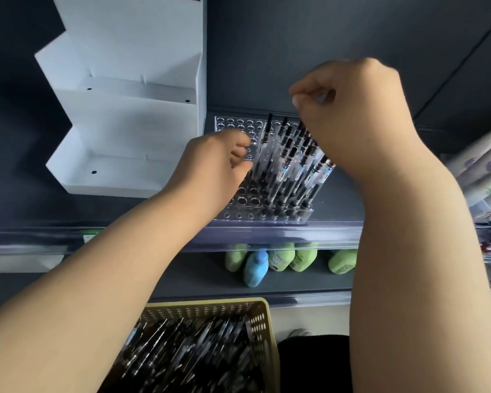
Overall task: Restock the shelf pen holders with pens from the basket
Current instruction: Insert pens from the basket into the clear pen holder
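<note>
Pen holder (262,214) half-filled; white organizer (119,137) just left, bottles (281,258) below

Left arm: reaching up from the lower left, bare forearm stretching diagonally toward the middle.
Left hand (219,163): showing its back to the camera, curling its fingers inward; any grip is staying hidden.
Right arm: rising steeply from the lower right, wrist bending leftward.
Right hand (349,109): hovering higher than the other, pressing thumb and forefinger tips together, remaining fingers folding in.
</note>
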Tool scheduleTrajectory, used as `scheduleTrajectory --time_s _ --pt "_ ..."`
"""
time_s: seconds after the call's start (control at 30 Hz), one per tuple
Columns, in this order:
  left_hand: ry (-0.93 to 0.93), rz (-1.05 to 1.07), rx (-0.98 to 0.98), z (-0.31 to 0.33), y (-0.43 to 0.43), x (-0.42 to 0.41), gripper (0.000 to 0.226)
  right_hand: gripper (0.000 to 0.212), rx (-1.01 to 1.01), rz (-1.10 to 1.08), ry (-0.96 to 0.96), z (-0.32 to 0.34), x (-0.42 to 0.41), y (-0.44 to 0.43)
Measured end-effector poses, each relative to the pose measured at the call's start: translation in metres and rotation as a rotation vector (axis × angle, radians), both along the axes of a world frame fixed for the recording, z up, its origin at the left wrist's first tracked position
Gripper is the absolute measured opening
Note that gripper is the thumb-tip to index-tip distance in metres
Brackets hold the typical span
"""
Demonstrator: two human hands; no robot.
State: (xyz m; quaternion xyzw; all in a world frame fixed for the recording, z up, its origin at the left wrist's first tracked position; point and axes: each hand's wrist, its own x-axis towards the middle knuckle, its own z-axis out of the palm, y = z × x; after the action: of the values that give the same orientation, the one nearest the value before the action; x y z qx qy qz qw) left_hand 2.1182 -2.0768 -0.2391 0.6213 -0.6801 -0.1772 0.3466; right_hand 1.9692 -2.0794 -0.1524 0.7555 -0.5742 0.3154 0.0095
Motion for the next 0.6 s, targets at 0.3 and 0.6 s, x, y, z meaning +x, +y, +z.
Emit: scheduleTrajectory --time_s 0.3,0.6 --pt "-0.310 -0.034 0.018 -0.005 0.106 0.052 0.034 0.023 0.004 0.195 0.114 -0.058 0.020 0.074" --pt "-0.289 0.018 0.378 -0.083 0.213 0.091 0.029 0.026 0.611 0.284 0.268 -0.164 0.050 0.189"
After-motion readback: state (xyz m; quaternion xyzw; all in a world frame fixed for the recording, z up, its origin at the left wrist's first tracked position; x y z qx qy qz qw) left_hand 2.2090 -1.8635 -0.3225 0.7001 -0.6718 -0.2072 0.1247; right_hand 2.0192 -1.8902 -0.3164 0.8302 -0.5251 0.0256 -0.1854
